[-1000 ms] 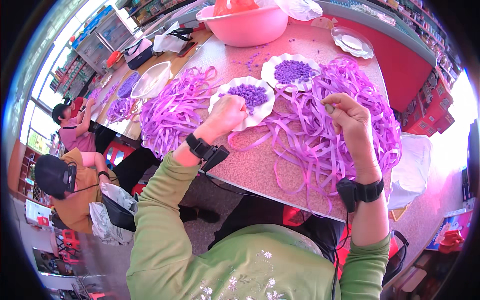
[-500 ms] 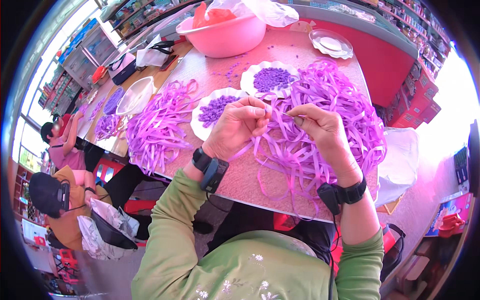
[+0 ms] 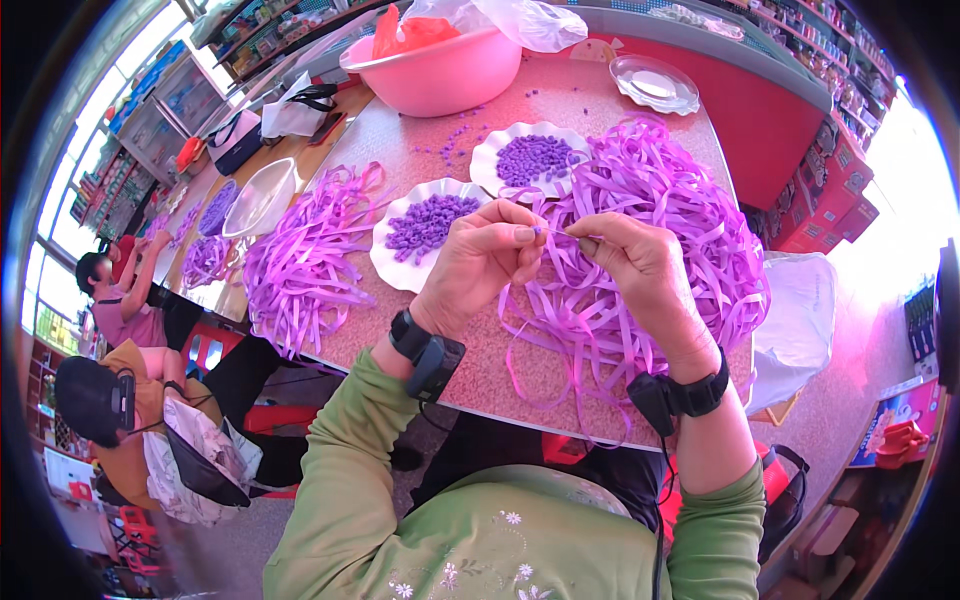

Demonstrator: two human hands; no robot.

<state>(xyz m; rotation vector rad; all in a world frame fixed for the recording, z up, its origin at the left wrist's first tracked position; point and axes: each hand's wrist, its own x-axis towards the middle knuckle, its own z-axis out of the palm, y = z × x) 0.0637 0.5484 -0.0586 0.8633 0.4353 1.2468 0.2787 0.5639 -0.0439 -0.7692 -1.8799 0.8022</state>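
Observation:
My left hand [image 3: 478,258] is closed in a pinch on a small purple bead [image 3: 539,231] at the fingertips. Facing it, my right hand [image 3: 645,275] pinches a thin, pale needle-like piece [image 3: 560,233] whose tip points at the bead; whether it enters the hole is too small to tell. Just beyond my left hand sits a white scalloped plate [image 3: 392,268] heaped with purple beads [image 3: 432,222]. A second scalloped plate [image 3: 484,176] of beads stands farther back. Under and behind my right hand spreads a large pile of purple ribbons [image 3: 680,190].
Another heap of purple ribbons [image 3: 305,260] lies left on the table [image 3: 420,350]. At the back stand a pink basin [image 3: 440,80] and a clear dish [image 3: 655,85]. Loose beads are scattered near the basin. Two people sit at the left; a white bag [image 3: 795,310] is right.
Both hands stay close together at nearly the same spot, fingertips shifting slightly. The bead in my left pinch shows more clearly. The whole view has moved a little.

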